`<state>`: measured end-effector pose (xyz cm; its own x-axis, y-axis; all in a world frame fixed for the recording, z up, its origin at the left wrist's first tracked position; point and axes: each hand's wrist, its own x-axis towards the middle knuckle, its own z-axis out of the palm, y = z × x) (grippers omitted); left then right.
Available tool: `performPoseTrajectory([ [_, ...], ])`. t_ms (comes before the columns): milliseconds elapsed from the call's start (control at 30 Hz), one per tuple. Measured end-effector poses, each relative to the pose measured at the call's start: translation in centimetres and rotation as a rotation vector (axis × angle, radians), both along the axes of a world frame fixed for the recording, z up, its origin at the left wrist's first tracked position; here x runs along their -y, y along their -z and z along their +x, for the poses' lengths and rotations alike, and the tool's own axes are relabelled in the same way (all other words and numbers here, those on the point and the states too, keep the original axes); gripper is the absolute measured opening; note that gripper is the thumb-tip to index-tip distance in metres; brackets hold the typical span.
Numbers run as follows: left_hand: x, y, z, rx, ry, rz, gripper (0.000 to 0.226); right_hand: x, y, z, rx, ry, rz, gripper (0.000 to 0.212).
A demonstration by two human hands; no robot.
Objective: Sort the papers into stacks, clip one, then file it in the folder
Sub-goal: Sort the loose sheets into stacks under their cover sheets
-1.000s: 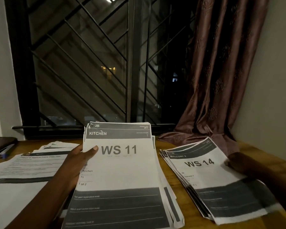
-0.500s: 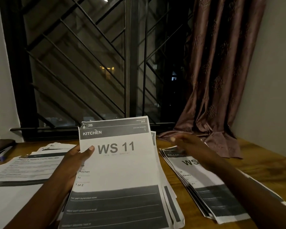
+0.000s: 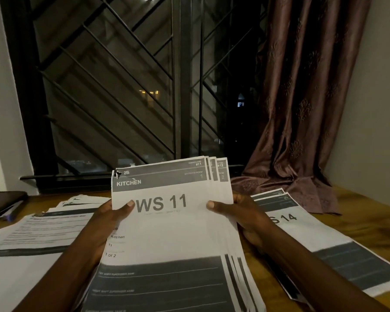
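A stack of printed sheets, the KITCHEN WS 11 stack (image 3: 171, 235), is held up in front of me, fanned slightly at its right edge. My left hand (image 3: 109, 219) grips its left edge with the thumb on the top sheet. My right hand (image 3: 236, 212) grips its right edge the same way. A second stack, the WS 14 stack (image 3: 320, 242), lies flat on the wooden table (image 3: 374, 224) to the right. More papers (image 3: 29, 233) lie spread on the left. A dark folder (image 3: 0, 203) sits at the far left edge.
A barred window (image 3: 131, 86) fills the wall behind the table. A brown curtain (image 3: 302, 109) hangs at the right and pools on the table's back corner. A plain wall (image 3: 381, 109) closes the right side.
My right hand left the WS 14 stack, crossed to the left and took hold of the right edge of the WS 11 stack. The stack now stands higher and fanned.
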<state>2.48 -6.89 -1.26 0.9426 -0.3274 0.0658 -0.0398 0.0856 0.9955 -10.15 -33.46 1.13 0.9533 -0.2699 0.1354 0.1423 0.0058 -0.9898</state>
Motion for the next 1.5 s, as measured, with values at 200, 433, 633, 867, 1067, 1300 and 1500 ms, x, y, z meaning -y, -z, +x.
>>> performPoseTrajectory([
  [200,-0.2,-0.3,0.2,0.002,-0.068,0.066,0.024,0.1,0.3,0.2,-0.011,0.079,-0.114,0.032],
  [433,-0.5,-0.4,-0.2,-0.007,-0.059,0.035,0.022,0.0,-0.3,-0.1,0.239,0.269,-0.229,0.031],
  [633,-0.2,-0.6,-0.5,0.017,-0.047,0.047,0.011,-0.8,0.0,-0.2,0.133,0.150,-0.209,0.013],
  [867,-0.1,-0.5,-0.4,0.049,-0.052,0.066,0.013,-0.2,-0.2,-0.4,0.081,0.141,-0.027,0.016],
  [1067,0.2,-0.4,-0.4,0.049,-0.060,0.052,0.011,1.2,-0.6,-0.2,0.084,0.261,0.007,0.022],
  [1300,-0.2,-0.3,0.2,0.028,-0.090,-0.022,0.006,5.1,-3.9,-1.5,0.187,0.784,-0.324,0.016],
  [1500,-0.3,-0.5,0.7,0.025,-0.121,-0.051,0.006,13.9,-8.6,-3.8,-0.078,0.903,-0.697,0.017],
])
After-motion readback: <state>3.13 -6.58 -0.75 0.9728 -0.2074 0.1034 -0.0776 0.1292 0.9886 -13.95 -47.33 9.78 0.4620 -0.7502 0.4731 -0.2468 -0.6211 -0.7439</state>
